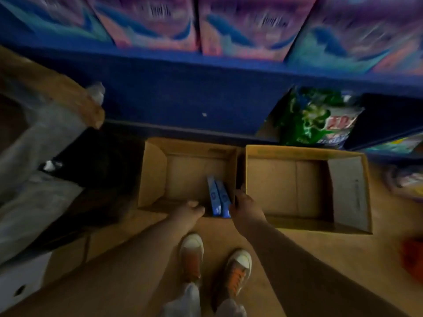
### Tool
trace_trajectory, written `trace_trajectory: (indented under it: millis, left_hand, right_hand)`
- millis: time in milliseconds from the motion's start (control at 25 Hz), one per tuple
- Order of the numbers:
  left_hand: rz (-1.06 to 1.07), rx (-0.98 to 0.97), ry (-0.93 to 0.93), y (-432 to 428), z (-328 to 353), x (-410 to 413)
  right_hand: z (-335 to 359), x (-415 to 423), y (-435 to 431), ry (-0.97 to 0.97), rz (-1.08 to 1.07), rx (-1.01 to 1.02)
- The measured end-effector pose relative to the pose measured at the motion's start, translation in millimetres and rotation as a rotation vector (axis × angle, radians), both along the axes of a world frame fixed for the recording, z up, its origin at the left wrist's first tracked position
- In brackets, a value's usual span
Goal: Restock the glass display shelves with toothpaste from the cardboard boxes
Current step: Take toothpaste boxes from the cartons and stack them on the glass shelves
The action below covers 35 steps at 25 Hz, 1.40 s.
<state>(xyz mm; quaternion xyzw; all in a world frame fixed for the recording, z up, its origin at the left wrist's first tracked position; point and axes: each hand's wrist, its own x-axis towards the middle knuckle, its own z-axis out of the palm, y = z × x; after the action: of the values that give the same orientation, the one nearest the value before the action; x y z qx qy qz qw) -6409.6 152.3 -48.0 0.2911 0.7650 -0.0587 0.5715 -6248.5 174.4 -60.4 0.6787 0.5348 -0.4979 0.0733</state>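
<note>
Inside left cardboard box (153, 170): two blue toothpaste cartons (219, 197), upright. Right hand (243, 203) touching them, left hand (191, 210) curled at rim; grips blurred, cannot tell.

two toothpaste cartons (218, 197) in left box (155, 170), near-right corner; right box (348, 186) just beside; shelf unit (183, 92) behind both.

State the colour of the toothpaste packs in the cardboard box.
The toothpaste packs are blue with a paler patch; head view shows them.

Bare hands (246, 208) and forearms (288, 259), with light grey trousers (191, 299) and orange, white-toed lace-up sneakers (238, 271).
</note>
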Motion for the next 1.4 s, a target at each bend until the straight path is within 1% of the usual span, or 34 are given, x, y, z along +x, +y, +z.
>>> trace_trajectory:
  millis: [120, 240, 360, 480, 560, 640, 760, 880, 1000, 1120, 1280, 1360, 1400]
  left_hand:
    - [0.100, -0.044, -0.060, -3, -63, 6]
    - [0.169, -0.060, -0.088, 2, -111, 15]
    - [0.200, -0.081, -0.113, 7, -153, 21]
    - [0.322, -0.157, -0.133, 12, -183, 28]
    - [0.371, -0.203, -0.143, 18, -188, 35]
    - [0.394, -0.223, -0.148, 22, -194, 40]
    - [0.482, -0.246, -0.178, 26, -196, 40]
    - [0.660, -0.301, -0.250, 24, -197, 36]
    - [0.800, -0.386, -0.329, 21, -195, 36]
    - [0.838, -0.362, -0.375, 17, -187, 36]
    - [0.887, -0.332, -0.408, 14, -158, 30]
    - [0.906, -0.302, -0.438, 15, -133, 26]
    - [0.907, -0.279, -0.443, 17, -117, 21]
  right_hand:
    - [-65, -16, -15, -0.022, -0.078, -0.104]
    - [-111, -25, -27, -0.093, -0.131, -0.165]
    - [-138, -29, -33, -0.197, -0.146, -0.191]
    - [-142, -32, -35, -0.271, -0.068, -0.165]
    - [-140, -34, -36, -0.269, -0.041, -0.158]
    - [-142, -35, -35, -0.261, -0.043, -0.167]
    - [-147, -34, -29, -0.285, 0.014, -0.190]
    - [-146, -31, -24, -0.309, 0.040, -0.171]
    - [-143, -28, -19, -0.311, 0.016, -0.174]
    - [-136, -29, -12, -0.309, 0.006, -0.158]
    - [-112, -34, -3, -0.296, 0.057, -0.104]
    - [-92, -36, -1, -0.236, -0.029, -0.078]
    - [-79, -36, 0, -0.187, -0.118, -0.067]
